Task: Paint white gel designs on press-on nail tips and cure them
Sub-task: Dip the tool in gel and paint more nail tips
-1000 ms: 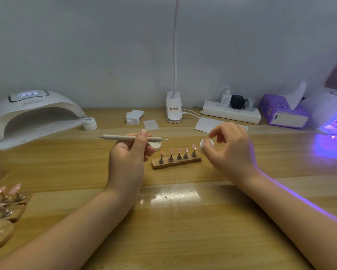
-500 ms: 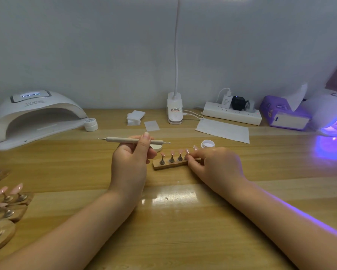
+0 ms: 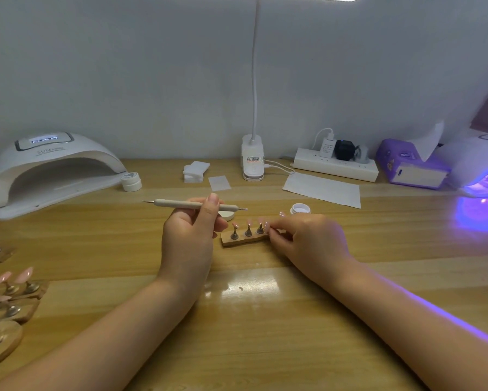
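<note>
The right hand [image 3: 307, 241] was up by the little open gel pot [image 3: 300, 208] a second ago. Now it has come down to the wooden nail holder [image 3: 244, 239], and its fingers [image 3: 276, 225] pinch the right end of it, by the last pegs. They cover those pegs, so it cannot be told if they grip the wood or one nail tip. The hold is probably to keep the holder from sliding while the painting goes on.

The left hand [image 3: 190, 235] has hardly moved. Its thumb and first finger pinch the dotting tool [image 3: 193, 205] in the middle, and the other fingers are curled in. The tool lies flat and high, with its metal tip just above the pink nail tips [image 3: 248, 222]. Held like that, the wet end probably touches nothing yet.

The pink nail tips stand on pegs in a row on the holder, in the middle of the wooden table [image 3: 265, 334]. A round lid [image 3: 228, 215] sits just behind the left hand.

There is lots of bare table in front of the hands. On the left stands a white nail lamp [image 3: 51, 170] with its mouth open toward the holder, and the way to it looks clear. More holders with nail tips [image 3: 11, 292] sit at the left edge. A glowing purple lamp [image 3: 485, 176] is far right. A paper sheet [image 3: 321, 190] lies behind the pot.
</note>
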Available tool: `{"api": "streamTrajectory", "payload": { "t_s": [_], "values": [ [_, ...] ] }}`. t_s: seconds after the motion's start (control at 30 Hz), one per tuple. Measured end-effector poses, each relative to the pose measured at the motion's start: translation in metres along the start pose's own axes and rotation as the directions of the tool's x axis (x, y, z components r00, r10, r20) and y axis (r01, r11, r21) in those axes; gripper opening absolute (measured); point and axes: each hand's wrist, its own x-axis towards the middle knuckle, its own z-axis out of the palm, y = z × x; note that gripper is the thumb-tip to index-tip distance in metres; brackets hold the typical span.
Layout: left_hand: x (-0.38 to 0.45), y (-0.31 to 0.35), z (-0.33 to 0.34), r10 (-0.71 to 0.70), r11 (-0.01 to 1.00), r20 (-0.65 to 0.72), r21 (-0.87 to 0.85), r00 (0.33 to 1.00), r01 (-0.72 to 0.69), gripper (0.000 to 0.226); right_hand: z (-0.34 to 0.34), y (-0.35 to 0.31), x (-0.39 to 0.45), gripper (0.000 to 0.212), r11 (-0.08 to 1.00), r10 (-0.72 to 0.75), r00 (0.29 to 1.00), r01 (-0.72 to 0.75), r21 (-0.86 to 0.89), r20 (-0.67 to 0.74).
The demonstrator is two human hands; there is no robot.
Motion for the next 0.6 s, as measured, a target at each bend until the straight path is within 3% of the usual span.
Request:
{"api": "streamTrajectory", "payload": {
  "t_s": [0.17,0.37,0.6],
  "values": [
    [-0.005,0.010,0.000,0.170,0.982,0.090,0.062,0.981,-0.176,0.019,-0.006,0.001,0.001,0.007,0.976,0.054,0.996,-0.038,0.216,-0.065],
    [-0.015,0.020,0.003,0.386,0.891,0.214,0.167,0.897,-0.423,0.012,-0.005,-0.009,0.001,0.005,0.863,0.167,0.985,-0.126,0.489,-0.041],
    [-0.018,0.012,0.002,0.480,0.793,0.310,0.247,0.821,-0.557,0.012,-0.003,-0.014,-0.002,0.009,0.802,0.181,0.983,-0.141,0.580,-0.011]
  ]
}}
